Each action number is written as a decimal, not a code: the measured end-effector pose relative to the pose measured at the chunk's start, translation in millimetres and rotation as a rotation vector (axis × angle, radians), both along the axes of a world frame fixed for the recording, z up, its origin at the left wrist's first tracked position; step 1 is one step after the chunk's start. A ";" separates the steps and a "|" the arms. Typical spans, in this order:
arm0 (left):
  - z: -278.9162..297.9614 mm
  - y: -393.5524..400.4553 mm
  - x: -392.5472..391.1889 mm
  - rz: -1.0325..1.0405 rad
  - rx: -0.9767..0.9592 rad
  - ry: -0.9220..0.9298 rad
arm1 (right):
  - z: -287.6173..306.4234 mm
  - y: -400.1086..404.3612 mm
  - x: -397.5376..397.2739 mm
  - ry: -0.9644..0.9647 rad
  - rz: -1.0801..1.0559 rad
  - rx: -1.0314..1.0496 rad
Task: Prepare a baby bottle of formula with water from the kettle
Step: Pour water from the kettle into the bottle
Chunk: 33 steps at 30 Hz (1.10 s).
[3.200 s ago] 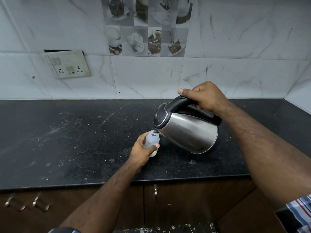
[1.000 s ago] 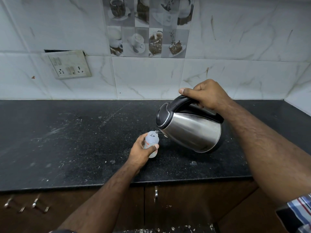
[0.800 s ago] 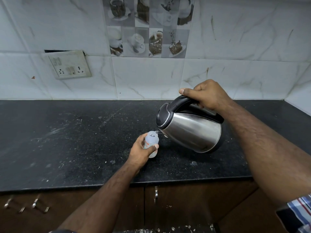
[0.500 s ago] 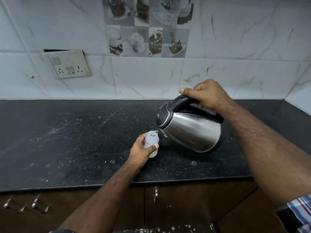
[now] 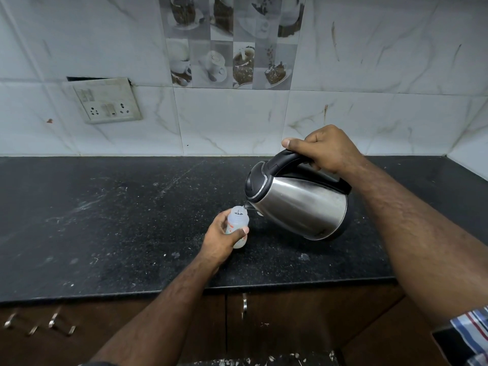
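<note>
Steel shiny kettle [image 5: 298,204] is kept tipped by the right hand [image 5: 324,151], as before. Its spout stays over the small clear plastic bottle [image 5: 237,225], gripped upright on the black surface [image 5: 105,220] by the left hand [image 5: 221,239]. Filling is likely still going.

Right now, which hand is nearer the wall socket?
Left. The left hand grips the bottle on the counter, below and right of the socket; the right hand holds the kettle handle farther right.

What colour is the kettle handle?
Black, on the kettle handle; head view, the only one.
</note>
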State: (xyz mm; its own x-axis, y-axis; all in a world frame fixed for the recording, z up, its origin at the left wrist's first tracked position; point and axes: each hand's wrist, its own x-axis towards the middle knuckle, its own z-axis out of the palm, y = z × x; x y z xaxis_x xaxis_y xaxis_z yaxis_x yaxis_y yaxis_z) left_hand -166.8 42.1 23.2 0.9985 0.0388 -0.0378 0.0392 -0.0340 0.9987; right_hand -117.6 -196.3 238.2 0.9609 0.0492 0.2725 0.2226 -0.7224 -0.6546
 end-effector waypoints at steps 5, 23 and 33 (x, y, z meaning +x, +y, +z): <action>-1.9 0.1 3.9 -0.009 0.012 0.001 | -1.2 -0.4 1.7 0.000 -0.007 -0.003; 7.8 -5.1 5.1 0.008 -0.017 -0.023 | -7.1 -15.4 4.2 0.026 -0.014 0.196; 6.5 -4.3 7.9 -0.021 -0.028 -0.011 | -7.2 -13.5 6.0 0.018 0.000 0.151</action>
State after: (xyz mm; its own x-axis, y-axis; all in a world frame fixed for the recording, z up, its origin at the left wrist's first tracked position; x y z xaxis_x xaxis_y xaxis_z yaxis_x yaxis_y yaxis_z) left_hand -158.9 37.8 29.8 0.9995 0.0164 -0.0280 0.0282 -0.0070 0.9996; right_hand -111.6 -209.7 231.0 0.9658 0.0087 0.2593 0.2095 -0.6156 -0.7597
